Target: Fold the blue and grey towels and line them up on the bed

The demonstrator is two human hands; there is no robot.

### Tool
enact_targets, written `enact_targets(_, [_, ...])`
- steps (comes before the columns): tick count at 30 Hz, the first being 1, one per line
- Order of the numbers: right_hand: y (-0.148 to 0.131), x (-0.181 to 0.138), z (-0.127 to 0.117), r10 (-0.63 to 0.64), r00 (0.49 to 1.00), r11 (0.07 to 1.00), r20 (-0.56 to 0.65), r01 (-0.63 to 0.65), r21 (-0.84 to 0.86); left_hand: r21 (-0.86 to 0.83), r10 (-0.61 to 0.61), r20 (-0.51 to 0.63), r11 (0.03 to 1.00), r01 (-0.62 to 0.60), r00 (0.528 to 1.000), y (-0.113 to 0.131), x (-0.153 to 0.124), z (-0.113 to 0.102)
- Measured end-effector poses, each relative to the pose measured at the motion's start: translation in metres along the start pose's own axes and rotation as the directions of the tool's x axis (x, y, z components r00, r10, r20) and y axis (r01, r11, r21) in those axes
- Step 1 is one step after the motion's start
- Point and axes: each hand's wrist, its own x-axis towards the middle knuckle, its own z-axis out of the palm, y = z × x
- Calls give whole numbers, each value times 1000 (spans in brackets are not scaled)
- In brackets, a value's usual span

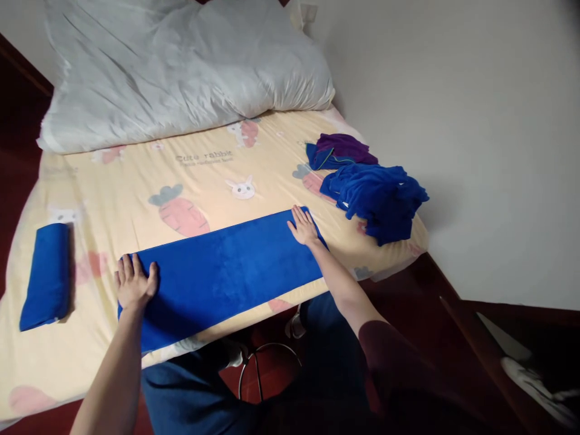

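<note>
A long blue cloth, like a towel (226,266), lies flat as a wide strip along the near edge of the bed. My left hand (135,284) rests on its left end, palm down with the fingers spread. On the far right corner of the same towel lies my right hand (303,227), flat, its thumb held apart. Neither hand grips anything. To the left, apart from my hand, is a folded blue bundle (45,275). A crumpled heap of blue cloth (380,196) sits to the right of my right hand.
Behind the blue heap lies a purple cloth (347,148) with blue parts. A large pale grey quilt or pillow (194,66) covers the far end of the bed sheet (272,160), printed with carrots and rabbits. A white wall (453,121) stands at the right.
</note>
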Motion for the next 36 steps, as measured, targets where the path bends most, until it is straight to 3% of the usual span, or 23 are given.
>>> enact_targets(8, [37, 5, -2, 57, 997, 997, 42, -54, -61, 54, -56, 84, 997, 51, 995, -12, 12, -5])
enact_targets(12, [21, 14, -16, 148, 979, 988, 144, -138, -73, 7, -57, 114, 998, 56, 992, 6, 15, -25])
enact_targets(14, [-12, 17, -21, 133, 984, 990, 122, -126, -66, -28, -36, 52, 999, 38, 998, 32, 14, -34])
enact_targets(16, [-63, 15, -18, 10, 999, 1000, 45, -9, -25, -89, 61, -16, 994, -63, 998, 75, 9, -35])
enact_targets(19, [-156, 3, 2, -225, 974, 972, -2, 224, 75, -202, 302, 19, 935, -292, 953, 153, -8, -19])
enact_targets(21, [-207, -9, 22, -321, 946, 940, 47, 312, 142, -279, 390, 78, 892, -355, 918, 193, -22, 0])
enact_targets(24, [-235, -19, 43, -340, 937, 929, 81, 322, 181, -339, 374, 98, 884, -322, 922, 208, -33, 22])
enact_targets(27, [-198, -16, 45, -286, 957, 948, 40, 277, 156, -325, 335, 54, 897, -301, 941, 171, -29, 24])
enact_targets(33, [-53, -6, 17, 9, 1000, 999, -2, -9, 34, -236, 86, 9, 968, -81, 996, 71, -5, 3])
enact_targets(36, [-3, -6, 11, 102, 995, 995, -22, -102, -4, -199, 2, 6, 980, -1, 1000, 37, 4, -2])
